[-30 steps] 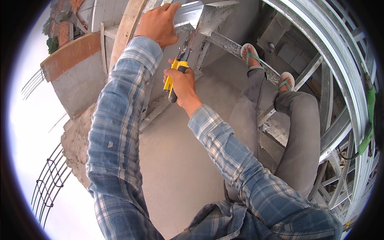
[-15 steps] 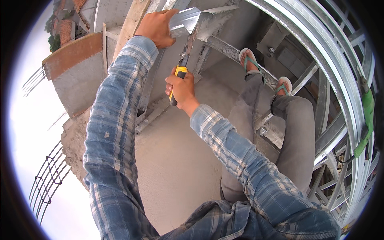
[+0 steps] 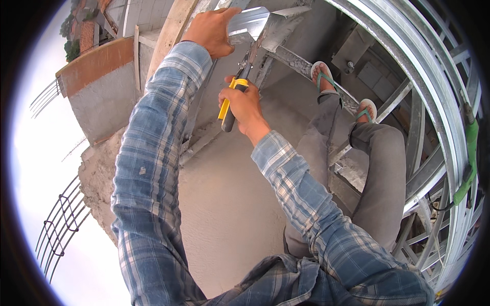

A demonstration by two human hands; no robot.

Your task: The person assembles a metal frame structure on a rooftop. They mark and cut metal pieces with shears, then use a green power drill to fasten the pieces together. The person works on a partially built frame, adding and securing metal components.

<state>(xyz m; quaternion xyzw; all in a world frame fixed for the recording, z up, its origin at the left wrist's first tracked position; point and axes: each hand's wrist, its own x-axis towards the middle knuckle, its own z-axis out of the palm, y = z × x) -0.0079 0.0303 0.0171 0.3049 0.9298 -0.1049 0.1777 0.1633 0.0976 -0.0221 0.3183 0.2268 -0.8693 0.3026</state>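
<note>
One wooden plank (image 3: 171,33) runs beside the hands (image 3: 210,33) (image 3: 245,106), metal channels (image 3: 440,102) farther right.

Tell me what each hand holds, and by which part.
The right hand holds snips by their yellow-and-black handles; the left hand, a metal channel by its left part.

Bright sky (image 3: 43,137), bare rebar (image 3: 62,198), smooth grey concrete (image 3: 224,204), brown-topped wall (image 3: 104,92), silvery metal framing (image 3: 434,86)
</note>
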